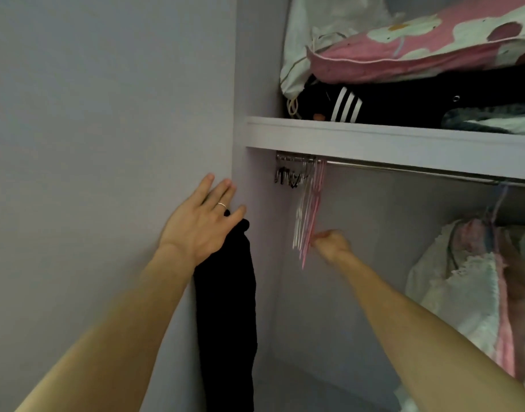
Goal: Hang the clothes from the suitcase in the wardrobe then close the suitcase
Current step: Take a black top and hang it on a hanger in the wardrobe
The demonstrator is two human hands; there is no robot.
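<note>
As right grip (329, 240) pinches hangers (307, 215), limp garment (225, 307)

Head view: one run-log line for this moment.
stage: fetching hanger | left hand: carries black garment | right hand: pinches pink hanger hanging on rail | black garment: not yet hung

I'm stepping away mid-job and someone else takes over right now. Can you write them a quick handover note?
Left hand: fingers straight against the wardrobe side, black garment hanging from under it.
Right hand: blurred, gripping a pink hanger among the empty ones at the left end of the rail.
Done: pale clothes hang at the rail's right.
Left: hang the black garment; the suitcase is out of view, close it last.
</note>
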